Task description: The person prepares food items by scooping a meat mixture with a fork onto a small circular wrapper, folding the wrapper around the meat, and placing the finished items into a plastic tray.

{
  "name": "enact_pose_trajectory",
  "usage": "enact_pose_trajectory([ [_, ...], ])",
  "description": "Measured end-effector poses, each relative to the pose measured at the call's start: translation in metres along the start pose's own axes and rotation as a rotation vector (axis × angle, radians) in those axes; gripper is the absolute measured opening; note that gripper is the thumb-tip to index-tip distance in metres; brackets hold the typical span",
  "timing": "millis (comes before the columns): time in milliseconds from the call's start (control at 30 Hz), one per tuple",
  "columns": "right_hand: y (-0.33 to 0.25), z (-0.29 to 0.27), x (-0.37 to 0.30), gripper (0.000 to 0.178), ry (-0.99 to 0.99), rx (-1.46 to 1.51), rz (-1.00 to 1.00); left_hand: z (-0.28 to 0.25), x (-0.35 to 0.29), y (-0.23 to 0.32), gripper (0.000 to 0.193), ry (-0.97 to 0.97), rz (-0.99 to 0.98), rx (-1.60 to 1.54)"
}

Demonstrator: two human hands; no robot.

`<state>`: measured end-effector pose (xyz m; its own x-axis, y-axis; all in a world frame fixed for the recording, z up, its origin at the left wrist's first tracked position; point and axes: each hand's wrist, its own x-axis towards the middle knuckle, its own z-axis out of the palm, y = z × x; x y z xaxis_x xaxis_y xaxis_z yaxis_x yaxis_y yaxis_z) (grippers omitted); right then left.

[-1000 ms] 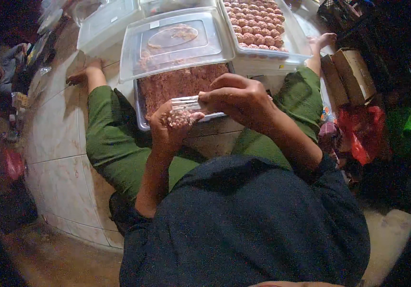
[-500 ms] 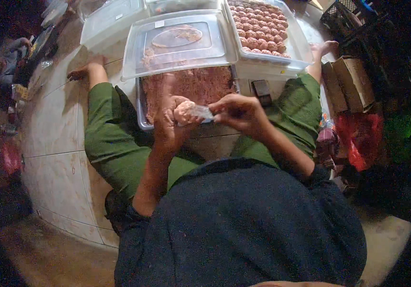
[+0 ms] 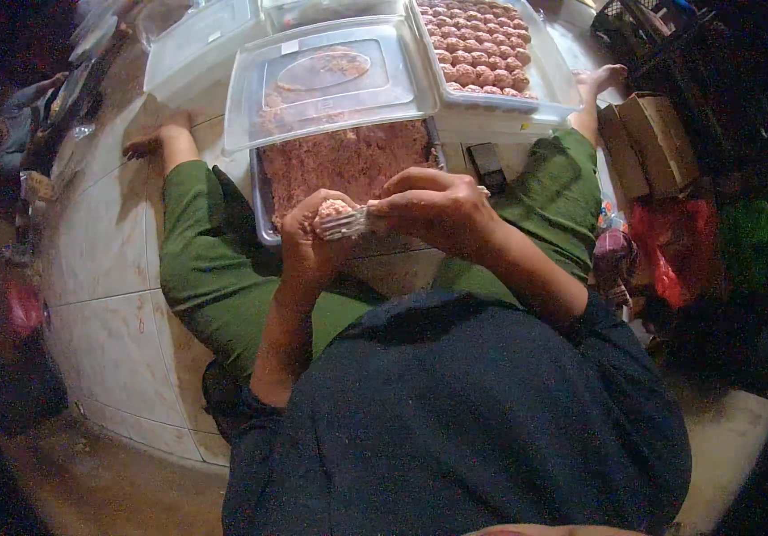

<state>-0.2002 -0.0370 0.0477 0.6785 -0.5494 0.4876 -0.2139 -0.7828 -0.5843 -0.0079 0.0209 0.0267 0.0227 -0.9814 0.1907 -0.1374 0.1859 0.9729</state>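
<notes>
My left hand [image 3: 305, 234] is closed around a ball of pinkish-brown minced mixture [image 3: 333, 207], held above the near edge of a tray. In my right hand [image 3: 442, 210] is a fork [image 3: 343, 224], its tines lying against the ball and its handle end showing past the hand. Below and beyond both hands, the shallow metal tray [image 3: 263, 214] holds a layer of the same loose mixture [image 3: 348, 165]. A clear plastic lid [image 3: 243, 103] covers its far part. At the far right, a clear plastic container [image 3: 558, 94] holds rows of ridged balls [image 3: 482, 54].
More translucent containers [image 3: 201, 40] stand at the far left. A dark rectangular object [image 3: 486, 165] lies beside my right knee. Cardboard boxes [image 3: 656, 143] and a red plastic bag [image 3: 670, 246] are at the right. Another person [image 3: 22, 125] sits in shadow at the far left.
The fork has turned and moved left, so its tines now lie across the front of the ball. My right hand has come nearer to my left hand, which wraps the ball more closely.
</notes>
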Motion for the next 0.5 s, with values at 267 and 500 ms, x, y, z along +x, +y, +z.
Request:
enact_pose_trajectory([
  [267,0.008,-0.004,0.001,0.016,-0.034,0.067,0.066,0.007,0.003,-0.003,0.036,0.111,0.137,0.045],
  [500,0.021,-0.002,-0.014,0.015,0.100,0.219,0.380,0.012,0.005,-0.015,0.105,0.068,0.027,-0.140],
])
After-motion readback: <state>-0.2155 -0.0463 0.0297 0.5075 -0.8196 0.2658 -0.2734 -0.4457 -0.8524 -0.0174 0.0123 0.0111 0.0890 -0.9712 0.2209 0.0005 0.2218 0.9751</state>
